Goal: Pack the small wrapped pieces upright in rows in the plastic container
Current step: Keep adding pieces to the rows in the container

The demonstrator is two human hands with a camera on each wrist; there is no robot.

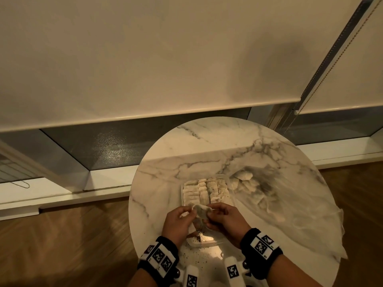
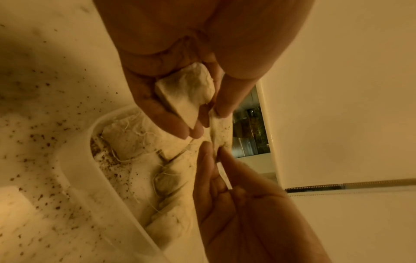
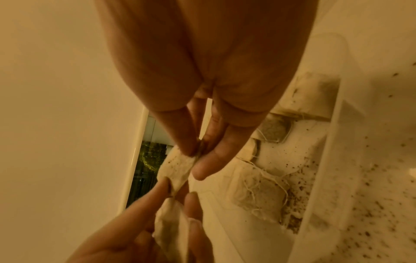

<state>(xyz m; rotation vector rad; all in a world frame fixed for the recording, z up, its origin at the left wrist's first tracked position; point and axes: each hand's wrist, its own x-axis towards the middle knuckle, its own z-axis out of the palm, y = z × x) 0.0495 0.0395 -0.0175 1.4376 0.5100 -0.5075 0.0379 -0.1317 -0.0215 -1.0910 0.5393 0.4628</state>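
Observation:
A clear plastic container point(image 1: 182, 194) on the round marble table point(image 1: 207, 141) holds rows of small pale wrapped pieces point(image 1: 207, 189) standing upright. Above its near end both hands hold one wrapped piece point(image 1: 201, 210) between them. My left hand point(image 1: 191, 212) pinches one edge of it and my right hand point(image 1: 211, 212) pinches the other. In the left wrist view the left hand point(image 2: 207, 121) also cradles a second piece point(image 2: 184, 96) in its palm, beside the shared piece point(image 2: 221, 129). In the right wrist view the right hand point(image 3: 195, 160) pinches the shared piece point(image 3: 178, 167).
A loose heap of more wrapped pieces point(image 1: 248, 183) lies on a thin plastic sheet point(image 1: 306, 220) to the right of the container. Dark crumbs point(image 1: 199, 255) speckle the table near me and the container floor point(image 2: 105, 160). A window blind hangs beyond the table.

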